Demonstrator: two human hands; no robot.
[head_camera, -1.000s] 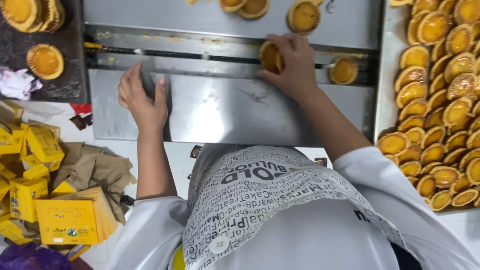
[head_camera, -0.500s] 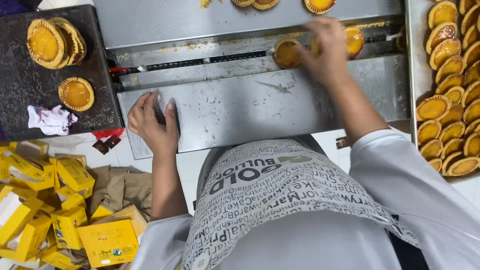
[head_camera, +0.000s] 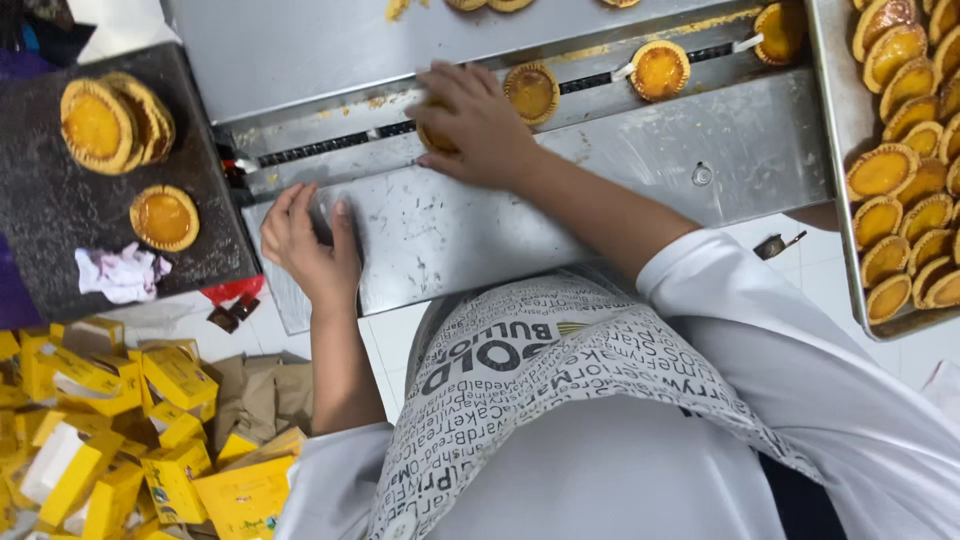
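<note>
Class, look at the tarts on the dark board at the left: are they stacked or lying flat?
Both: several tarts lean stacked on edge, while one tart lies flat beside them on the dark board.

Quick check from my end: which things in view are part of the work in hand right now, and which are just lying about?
In hand:
right hand on a tart in the metal channel
two more tarts in that channel
tray of tarts at right
left hand flat on the steel plate

Lying about:
dark board with stacked tarts, a single tart and crumpled tissue
yellow cartons on the floor
</note>
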